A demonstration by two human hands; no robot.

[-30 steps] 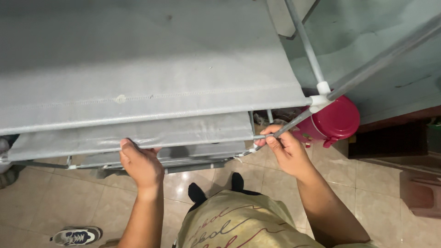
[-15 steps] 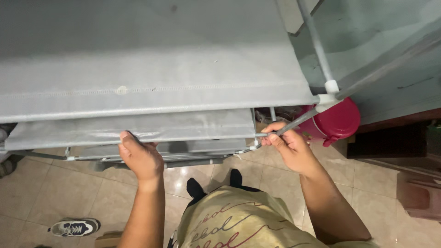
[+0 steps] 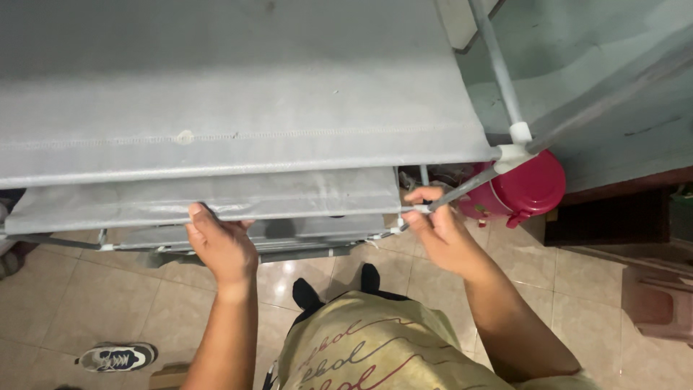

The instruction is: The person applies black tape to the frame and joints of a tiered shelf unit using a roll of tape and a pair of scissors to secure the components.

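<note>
The person stands over a grey fabric-shelved rack with a thin grey metal tube frame (image 3: 498, 68) and white plastic corner joints. The left hand (image 3: 220, 245) grips the near edge of the second grey fabric shelf (image 3: 209, 198), fingers curled under the hem and thumb on top, clenched on the cloth and the rod inside it. The right hand (image 3: 440, 231) is at the right end of the same shelf, fingers pinched around a thin grey metal rod (image 3: 462, 189) that slants up to the white plastic corner connector (image 3: 514, 153). That connector sits at the near right corner of the top grey fabric shelf (image 3: 231, 87), which fills the far part of the view.

The work in hand looks like fitting or adjusting the second tier: both hands are on its front edge, and its right end sits just beside a small white joint below. By my reading, the shelf is not yet seated at that corner. The next move would call for steadying the shelf edge with the left hand while the right lines up the rod end with its socket and presses it home squarely, without bending the thin tube.

A round red plastic jug with a lid (image 3: 530, 189) stands on the beige tiled floor (image 3: 592, 274) just right of the rack, behind the slanting rod. A dark sports shoe with a white sole (image 3: 115, 357) lies on the floor near left.
</note>
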